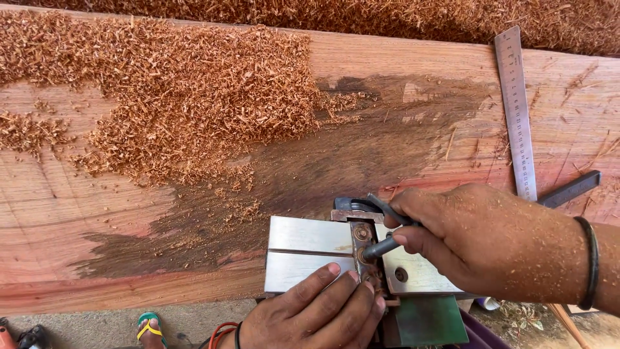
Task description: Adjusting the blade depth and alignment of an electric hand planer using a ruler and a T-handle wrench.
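Note:
An electric hand planer [310, 255] lies upside down on the near edge of a big reddish wooden plank [400, 71], its shiny metal sole facing up. My left hand [316, 310] presses on the sole from below, fingers beside the blade slot. My right hand [478, 249], dusted with sawdust and wearing a dark wristband, grips a dark metal wrench [381, 245] whose tip sits on a bolt in the blade drum.
A thick spread of wood shavings [187, 97] covers the plank's left half. A steel try square [516, 110] lies at the right, its dark handle [571, 189] behind my right hand. A sandalled foot [150, 328] and red cable show below the plank.

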